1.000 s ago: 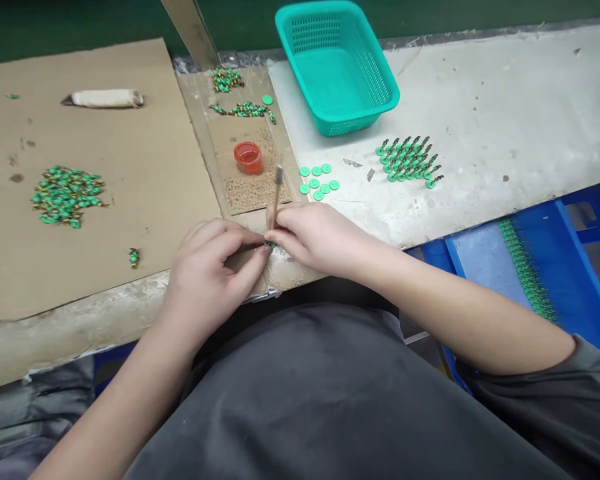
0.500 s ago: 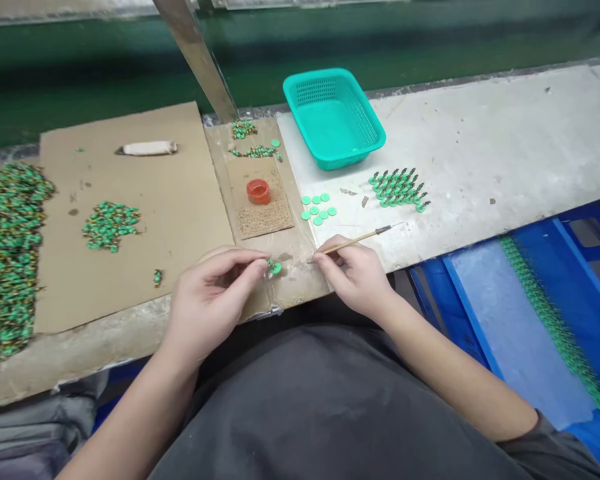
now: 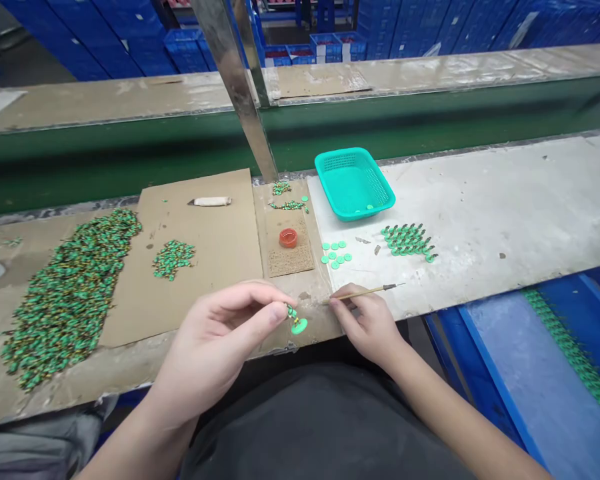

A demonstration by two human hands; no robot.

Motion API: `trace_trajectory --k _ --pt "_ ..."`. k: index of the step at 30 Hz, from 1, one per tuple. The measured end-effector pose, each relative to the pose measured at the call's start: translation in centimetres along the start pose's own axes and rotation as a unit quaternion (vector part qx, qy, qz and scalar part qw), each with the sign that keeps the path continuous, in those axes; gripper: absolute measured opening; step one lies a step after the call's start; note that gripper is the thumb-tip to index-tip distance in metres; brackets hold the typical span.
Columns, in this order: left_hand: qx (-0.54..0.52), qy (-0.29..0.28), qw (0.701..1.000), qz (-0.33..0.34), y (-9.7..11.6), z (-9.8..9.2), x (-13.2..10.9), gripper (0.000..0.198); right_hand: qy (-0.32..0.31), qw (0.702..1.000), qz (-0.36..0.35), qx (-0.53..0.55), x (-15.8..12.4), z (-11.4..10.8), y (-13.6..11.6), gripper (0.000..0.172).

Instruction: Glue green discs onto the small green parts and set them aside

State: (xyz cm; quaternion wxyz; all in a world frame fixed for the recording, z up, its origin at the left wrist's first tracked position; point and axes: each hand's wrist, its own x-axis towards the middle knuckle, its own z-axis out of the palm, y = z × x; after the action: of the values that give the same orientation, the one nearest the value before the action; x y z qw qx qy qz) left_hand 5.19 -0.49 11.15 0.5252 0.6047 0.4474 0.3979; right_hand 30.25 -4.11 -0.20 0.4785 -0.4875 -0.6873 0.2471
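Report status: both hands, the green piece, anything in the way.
Left hand pinching the small green piece, disc base at its lower end. Right hand gripping a thin stick tool, dark end outward. Nothing visibly blocking either hand.

tilted green figurine (image 3: 293, 313) on round disc (image 3: 300, 327), slim dark-tipped brush (image 3: 367, 291), slanted

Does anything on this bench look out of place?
Slightly: two ragged grey-brown scraps lie loose on the white surface, between the green discs and the rows of standing green pieces; they match neither.
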Motion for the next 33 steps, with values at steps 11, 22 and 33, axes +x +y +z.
trace_trajectory --k 11,22,33 --pt "0.020 0.001 1.000 0.001 1.5 0.4 0.4 0.022 0.001 1.000 0.003 -0.001 -0.2 0.2 0.2 0.022" --pt "0.150 0.019 0.986 0.069 -0.1 0.4 0.5 0.024 -0.005 1.000 0.007 -0.002 -0.1 0.1 0.0 0.023" --pt "0.334 0.026 0.917 0.217 -10.1 0.7 0.1 0.017 -0.030 0.999 0.038 0.021 0.1 -0.5 0.5 0.023"
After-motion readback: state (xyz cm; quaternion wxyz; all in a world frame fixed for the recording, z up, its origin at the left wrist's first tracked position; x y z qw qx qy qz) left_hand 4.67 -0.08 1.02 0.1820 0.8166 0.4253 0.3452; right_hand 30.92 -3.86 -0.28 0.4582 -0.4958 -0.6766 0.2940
